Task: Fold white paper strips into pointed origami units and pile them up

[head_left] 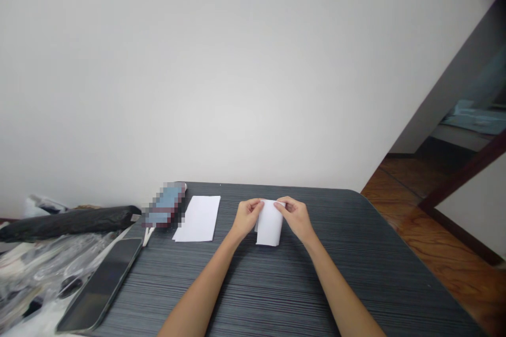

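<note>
A folded sheet of white paper hangs between my two hands, its fold at the top and its lower edge near the table. My left hand pinches the upper left corner between thumb and fingers. At the upper right corner, my right hand pinches the same paper, thumb in front. A second layer shows behind the front one on the left side. To the left, a flat stack of white paper lies on the dark wood-grain table, apart from both hands.
A blurred-out blue and red object lies at the table's back left. A phone rests along the left edge. Beyond it are a long black wrapped bundle and clear plastic bags. A white wall stands behind the table.
</note>
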